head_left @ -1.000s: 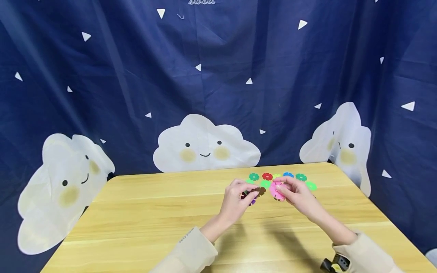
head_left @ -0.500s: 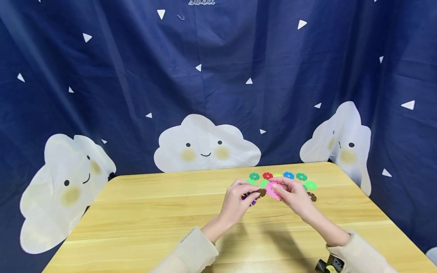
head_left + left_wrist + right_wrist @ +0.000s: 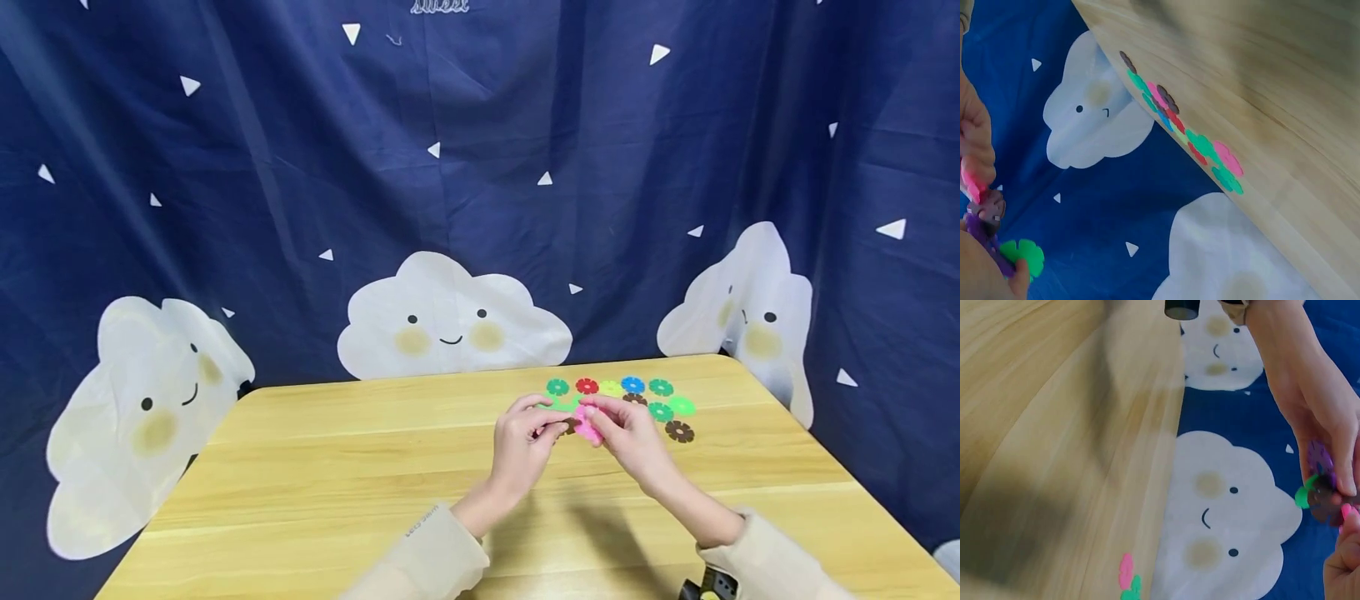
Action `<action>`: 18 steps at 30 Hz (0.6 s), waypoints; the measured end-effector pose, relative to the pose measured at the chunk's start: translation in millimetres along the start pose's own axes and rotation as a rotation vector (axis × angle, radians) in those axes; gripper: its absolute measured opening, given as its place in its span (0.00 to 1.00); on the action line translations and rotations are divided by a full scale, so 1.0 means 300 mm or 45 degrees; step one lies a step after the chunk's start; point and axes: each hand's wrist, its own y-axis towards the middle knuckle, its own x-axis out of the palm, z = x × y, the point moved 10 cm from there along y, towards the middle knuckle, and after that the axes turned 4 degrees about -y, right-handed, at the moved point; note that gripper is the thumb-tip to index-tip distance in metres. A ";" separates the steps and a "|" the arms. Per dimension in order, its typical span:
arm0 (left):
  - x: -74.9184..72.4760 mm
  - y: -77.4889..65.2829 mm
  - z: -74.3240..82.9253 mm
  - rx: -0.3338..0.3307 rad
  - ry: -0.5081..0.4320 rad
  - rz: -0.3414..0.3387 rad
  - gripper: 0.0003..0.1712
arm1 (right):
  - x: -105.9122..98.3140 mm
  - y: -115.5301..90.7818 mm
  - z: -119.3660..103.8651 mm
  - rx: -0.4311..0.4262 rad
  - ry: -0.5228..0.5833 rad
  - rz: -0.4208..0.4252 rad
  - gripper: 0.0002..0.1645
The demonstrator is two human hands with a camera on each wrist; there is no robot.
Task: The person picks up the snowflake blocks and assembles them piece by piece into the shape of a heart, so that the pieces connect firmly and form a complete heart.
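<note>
My left hand holds a small cluster of joined, notched plastic discs above the table. In the left wrist view the cluster shows a purple disc, a bright green disc and a brown disc. A pink notched disc is pinched between the thumb and fingers of my right hand. Its edge meets the brown disc in the left wrist view; whether the slots interlock I cannot tell. Fingers hide part of the cluster in the head view.
Loose discs lie toward the wooden table's back right, including a red disc, a blue disc, a light green disc and a brown disc. A dark blue curtain hangs behind the table.
My right hand has moved left, bringing the pink disc up to the cluster in my left hand. More loose discs now show to its right. The left hand has barely shifted.
</note>
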 end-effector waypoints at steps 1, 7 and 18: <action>-0.001 -0.002 0.002 0.005 -0.001 0.023 0.06 | 0.000 -0.001 -0.001 0.007 0.015 0.022 0.13; -0.022 -0.017 0.021 0.049 0.091 0.135 0.07 | 0.016 -0.012 -0.014 0.000 0.072 0.100 0.14; -0.032 -0.033 0.015 0.063 0.094 0.192 0.05 | 0.043 -0.004 0.019 0.083 0.123 0.146 0.14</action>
